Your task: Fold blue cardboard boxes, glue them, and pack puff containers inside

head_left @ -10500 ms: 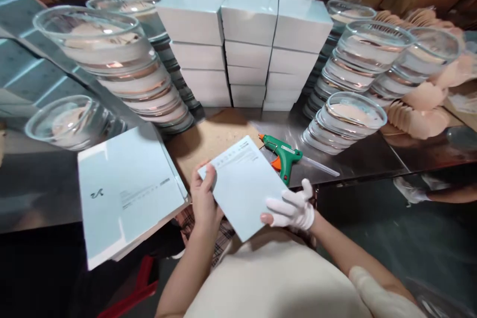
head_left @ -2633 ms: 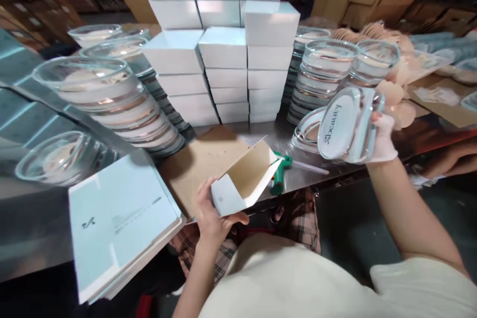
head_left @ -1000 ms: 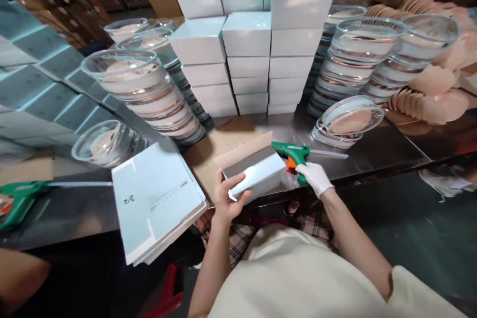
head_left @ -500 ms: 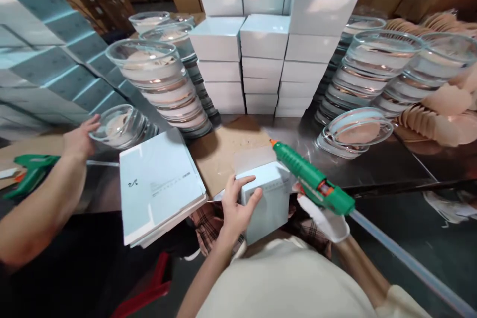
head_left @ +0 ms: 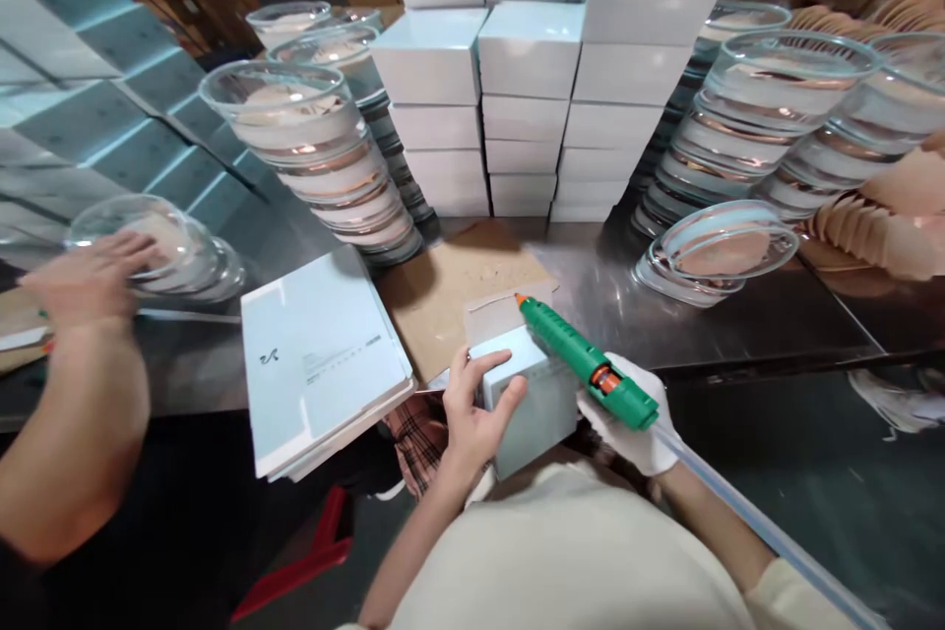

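My left hand (head_left: 472,409) grips a pale blue folded box (head_left: 535,404) against the front edge of the steel table (head_left: 738,315), fingers spread over its top. Its open flap (head_left: 494,313) stands up at the far side. My right hand (head_left: 631,418), in a white glove, holds a green glue gun (head_left: 583,359) with an orange tip. The tip points at the flap, just above the box. A clear glue stick (head_left: 738,502) trails from the gun's back.
A stack of flat blue box blanks (head_left: 321,359) lies left of the box. Stacked blue boxes (head_left: 532,69) and clear round lidded containers (head_left: 317,148) fill the back. A lone container (head_left: 713,251) sits at right. Another person's hand (head_left: 85,276) touches a container at far left.
The glue gun's tip has come down and closer to the box's flap. At left the other person's hand has shifted onto the clear container.
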Demonstrator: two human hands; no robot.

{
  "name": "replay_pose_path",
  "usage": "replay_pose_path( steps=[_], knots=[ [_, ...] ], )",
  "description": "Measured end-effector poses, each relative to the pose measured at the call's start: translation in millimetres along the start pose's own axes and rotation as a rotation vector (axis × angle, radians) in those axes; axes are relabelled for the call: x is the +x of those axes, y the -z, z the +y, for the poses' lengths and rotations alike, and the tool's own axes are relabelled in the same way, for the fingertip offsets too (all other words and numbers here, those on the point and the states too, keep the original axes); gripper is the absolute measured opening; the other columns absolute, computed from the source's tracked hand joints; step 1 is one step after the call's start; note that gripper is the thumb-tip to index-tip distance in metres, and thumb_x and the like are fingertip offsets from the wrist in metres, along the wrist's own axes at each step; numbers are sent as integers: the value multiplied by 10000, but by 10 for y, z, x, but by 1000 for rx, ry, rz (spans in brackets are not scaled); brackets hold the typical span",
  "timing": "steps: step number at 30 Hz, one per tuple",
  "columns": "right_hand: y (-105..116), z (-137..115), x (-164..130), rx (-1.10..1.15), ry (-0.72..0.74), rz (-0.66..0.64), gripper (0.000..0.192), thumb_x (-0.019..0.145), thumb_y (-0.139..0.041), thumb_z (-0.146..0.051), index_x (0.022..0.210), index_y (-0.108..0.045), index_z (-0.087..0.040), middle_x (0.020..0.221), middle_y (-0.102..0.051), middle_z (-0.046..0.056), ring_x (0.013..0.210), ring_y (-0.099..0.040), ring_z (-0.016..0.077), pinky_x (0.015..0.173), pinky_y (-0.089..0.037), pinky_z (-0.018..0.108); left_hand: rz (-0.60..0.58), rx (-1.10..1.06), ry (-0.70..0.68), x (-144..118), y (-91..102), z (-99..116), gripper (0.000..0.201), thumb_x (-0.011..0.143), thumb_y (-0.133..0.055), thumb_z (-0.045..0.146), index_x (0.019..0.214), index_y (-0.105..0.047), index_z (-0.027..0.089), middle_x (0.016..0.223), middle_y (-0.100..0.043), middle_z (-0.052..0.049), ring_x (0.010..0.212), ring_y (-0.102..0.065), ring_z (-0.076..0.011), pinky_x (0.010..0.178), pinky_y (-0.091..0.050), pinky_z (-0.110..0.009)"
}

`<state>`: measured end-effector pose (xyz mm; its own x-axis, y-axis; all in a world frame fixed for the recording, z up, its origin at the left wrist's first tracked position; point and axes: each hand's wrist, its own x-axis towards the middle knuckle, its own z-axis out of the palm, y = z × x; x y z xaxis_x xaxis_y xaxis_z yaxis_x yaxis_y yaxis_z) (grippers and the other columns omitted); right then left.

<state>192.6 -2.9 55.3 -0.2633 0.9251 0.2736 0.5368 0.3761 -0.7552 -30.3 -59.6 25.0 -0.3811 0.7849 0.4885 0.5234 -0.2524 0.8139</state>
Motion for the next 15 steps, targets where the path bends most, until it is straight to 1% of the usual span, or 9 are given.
replay_pose_path(
  steps=[3,4,6,9,11,13,15],
  knots=[
    [53,221,64,186,-290,76,294,712,-790,-478,698,-607,-247,699,-697,41,651,-637,227,692,-563,378,25,-8,63,-31,101,-85,321,918,-754,522,1055,-798,235,1084,-741,-76,1112,-679,-272,1078,-497,-444],
    [47,279,122,224,-364,88,305,696,-794,-487,678,-601,-251,656,-679,35,619,-622,225,663,-557,380,38,-15,84,-35,140,-108,324,912,-759,522,1056,-798,235,1090,-732,-75,1125,-673,-273,1070,-499,-433],
    [-20,357,286,281,-473,67,298,705,-766,-512,695,-630,-246,614,-668,26,541,-585,205,562,-518,355,77,-27,127,-32,210,-136,319,904,-766,515,1059,-796,238,1095,-714,-66,1123,-664,-266,1041,-505,-404],
    [-221,415,599,373,-595,-13,358,779,-674,-554,833,-722,-203,675,-727,57,478,-571,179,451,-450,311,120,-43,147,4,272,-144,320,900,-768,514,1068,-794,243,1082,-701,-50,1070,-661,-245,1004,-508,-374],
    [-328,453,791,409,-647,-59,427,831,-621,-570,850,-733,-159,687,-743,106,480,-600,192,436,-457,311,130,-56,115,36,284,-141,316,894,-771,519,1056,-794,250,1067,-711,-44,1073,-659,-245,1015,-498,-373],
    [-331,502,928,404,-671,-86,447,865,-617,-573,795,-713,-143,658,-733,139,508,-641,215,454,-490,321,138,-63,88,64,282,-139,316,888,-771,533,1030,-791,252,1056,-721,-43,1104,-656,-254,1035,-489,-379],
    [-221,538,1000,363,-679,-102,431,856,-684,-564,711,-682,-158,616,-715,146,575,-694,251,500,-526,328,138,-69,100,84,274,-138,337,888,-757,558,1007,-786,243,1051,-720,-50,1108,-659,-259,1014,-501,-380]
  ],
)
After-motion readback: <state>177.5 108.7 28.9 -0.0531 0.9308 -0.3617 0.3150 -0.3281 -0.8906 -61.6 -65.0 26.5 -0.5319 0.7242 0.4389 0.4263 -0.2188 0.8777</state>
